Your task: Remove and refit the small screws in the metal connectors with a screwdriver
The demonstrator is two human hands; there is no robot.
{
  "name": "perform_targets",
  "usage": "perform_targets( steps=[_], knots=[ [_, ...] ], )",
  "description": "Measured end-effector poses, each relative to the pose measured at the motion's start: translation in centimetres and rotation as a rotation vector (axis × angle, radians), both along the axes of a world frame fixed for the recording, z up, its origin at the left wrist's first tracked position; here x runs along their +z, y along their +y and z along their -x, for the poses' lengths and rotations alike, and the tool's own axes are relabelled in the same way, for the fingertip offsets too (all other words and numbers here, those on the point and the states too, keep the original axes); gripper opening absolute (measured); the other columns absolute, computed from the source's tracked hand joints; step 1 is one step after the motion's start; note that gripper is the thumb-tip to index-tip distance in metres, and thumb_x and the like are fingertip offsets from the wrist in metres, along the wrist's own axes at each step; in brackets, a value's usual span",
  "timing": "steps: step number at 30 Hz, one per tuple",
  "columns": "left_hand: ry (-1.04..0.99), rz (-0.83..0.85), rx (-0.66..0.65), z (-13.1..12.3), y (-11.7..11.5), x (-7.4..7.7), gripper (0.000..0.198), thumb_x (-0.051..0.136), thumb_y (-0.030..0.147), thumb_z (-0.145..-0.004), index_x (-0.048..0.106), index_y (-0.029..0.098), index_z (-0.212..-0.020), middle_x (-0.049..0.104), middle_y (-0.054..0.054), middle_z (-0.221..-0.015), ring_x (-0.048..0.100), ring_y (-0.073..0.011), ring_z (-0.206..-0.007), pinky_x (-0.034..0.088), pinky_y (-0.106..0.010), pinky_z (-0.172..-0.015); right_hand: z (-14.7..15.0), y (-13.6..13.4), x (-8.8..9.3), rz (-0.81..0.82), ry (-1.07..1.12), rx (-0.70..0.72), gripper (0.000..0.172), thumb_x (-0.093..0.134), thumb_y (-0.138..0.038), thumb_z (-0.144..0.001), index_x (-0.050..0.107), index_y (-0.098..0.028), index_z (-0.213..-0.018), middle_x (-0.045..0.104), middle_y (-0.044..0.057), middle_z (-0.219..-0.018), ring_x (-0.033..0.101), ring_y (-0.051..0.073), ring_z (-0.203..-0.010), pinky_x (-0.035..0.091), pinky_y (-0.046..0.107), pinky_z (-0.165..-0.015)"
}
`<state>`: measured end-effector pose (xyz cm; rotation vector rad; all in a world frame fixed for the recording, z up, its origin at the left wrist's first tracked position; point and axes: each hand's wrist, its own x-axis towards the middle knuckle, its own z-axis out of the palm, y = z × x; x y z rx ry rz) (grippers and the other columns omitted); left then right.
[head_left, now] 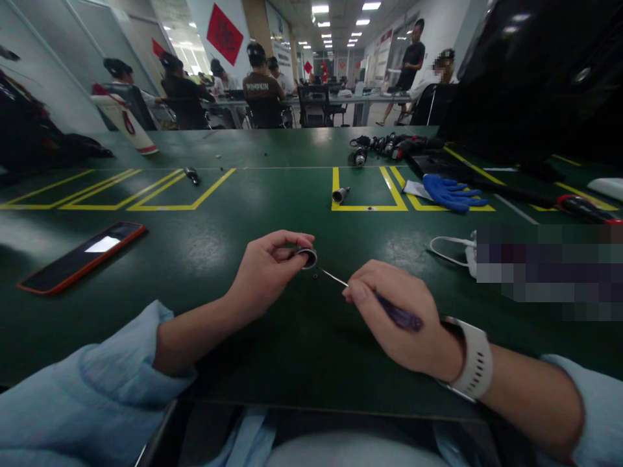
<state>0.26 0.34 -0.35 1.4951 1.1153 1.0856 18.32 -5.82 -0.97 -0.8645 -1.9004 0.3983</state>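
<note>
My left hand (270, 272) pinches a small round metal housing (309, 259), its hollow end turned toward my right. In my right hand (396, 311) is a screwdriver (403, 318) with a dark purple handle and a thin metal shaft. The shaft's tip points at the housing's opening and looks a little apart from it. Just below the housing a tiny dark round part (315, 277) shows against the green table (272, 370); whether it lies on the surface I cannot tell. Fingers hide much of the housing.
A phone (82, 258) lies at left. Beyond my hands are a metal cone-shaped part (340, 194) and a small dark metal part (191, 176) near yellow tape. Blue gloves (450, 192), a white cable (450, 240) and dark cabled tools (389, 146) are at right. Several people sit farther back.
</note>
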Motion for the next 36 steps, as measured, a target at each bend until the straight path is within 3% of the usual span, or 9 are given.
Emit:
perform_targets(
  steps=[4, 7, 16, 21, 24, 31, 36],
  knots=[
    [-0.02, -0.002, 0.05, 0.4, 0.6, 0.1, 0.021, 0.071, 0.017, -0.066, 0.066, 0.015, -0.086, 0.069, -0.005, -0.104, 0.067, -0.0161, -0.089, 0.051, -0.029, -0.087, -0.3, 0.9, -0.4, 0.384, 0.138, -0.051, 0.031, 0.047, -0.026, -0.092, 0.06, -0.015, -0.066, 0.06, 0.0, -0.062, 0.057, 0.011, -0.059, 0.045, 0.023, -0.057],
    [-0.018, 0.026, 0.045, 0.5, 0.7, 0.1, 0.023, 0.07, 0.018, -0.068, 0.066, 0.015, -0.09, 0.07, -0.005, -0.103, 0.067, -0.0168, -0.088, 0.051, -0.031, -0.086, -0.5, 1.6, -0.7, 0.475, 0.124, -0.042, 0.03, 0.048, -0.03, -0.092, 0.062, -0.016, -0.069, 0.06, 0.0, -0.064, 0.058, 0.011, -0.062, 0.045, 0.023, -0.058],
    [-0.016, 0.037, 0.031, 0.4, 0.4, 0.1, 0.021, 0.07, 0.019, -0.068, 0.066, 0.015, -0.088, 0.069, -0.007, -0.106, 0.066, -0.0187, -0.092, 0.05, -0.034, -0.089, 0.1, 1.9, -1.0, 0.471, 0.027, -0.03, 0.03, 0.047, -0.029, -0.091, 0.06, -0.016, -0.069, 0.06, 0.0, -0.064, 0.056, 0.012, -0.06, 0.043, 0.024, -0.055],
    [-0.02, 0.055, 0.015, 0.3, 0.4, 0.2, 0.023, 0.071, 0.017, -0.066, 0.067, 0.016, -0.089, 0.07, -0.006, -0.103, 0.065, -0.0187, -0.093, 0.05, -0.033, -0.089, -0.4, 2.0, 0.0, 0.447, -0.049, -0.069, 0.033, 0.046, -0.027, -0.09, 0.057, -0.016, -0.06, 0.056, -0.001, -0.056, 0.052, 0.011, -0.053, 0.039, 0.024, -0.051],
    [-0.023, 0.081, 0.004, 0.2, 0.3, 0.2, 0.027, 0.072, 0.016, -0.064, 0.067, 0.016, -0.091, 0.071, -0.005, -0.097, 0.065, -0.019, -0.092, 0.049, -0.033, -0.089, -1.1, 2.2, 0.7, 0.519, -0.065, -0.109, 0.036, 0.047, -0.026, -0.087, 0.055, -0.017, -0.053, 0.05, -0.003, -0.046, 0.048, 0.011, -0.045, 0.035, 0.024, -0.046],
    [-0.05, 0.12, 0.001, 0.2, 0.3, 0.3, 0.032, 0.073, 0.018, -0.063, 0.066, 0.015, -0.094, 0.071, -0.007, -0.098, 0.065, -0.0193, -0.092, 0.05, -0.034, -0.087, -1.3, 2.5, -0.1, 0.631, 0.179, -0.008, 0.034, 0.048, -0.031, -0.088, 0.059, -0.016, -0.06, 0.056, -0.002, -0.052, 0.054, 0.013, -0.052, 0.043, 0.025, -0.051],
    [-0.067, 0.146, -0.021, 0.2, 0.2, 0.4, 0.032, 0.073, 0.018, -0.064, 0.067, 0.015, -0.095, 0.072, -0.006, -0.093, 0.066, -0.0182, -0.087, 0.05, -0.033, -0.085, -1.5, 2.4, -1.4, 0.437, 0.434, 0.085, 0.034, 0.049, -0.033, -0.089, 0.061, -0.017, -0.063, 0.058, 0.0, -0.057, 0.057, 0.014, -0.056, 0.046, 0.028, -0.056]
  ],
)
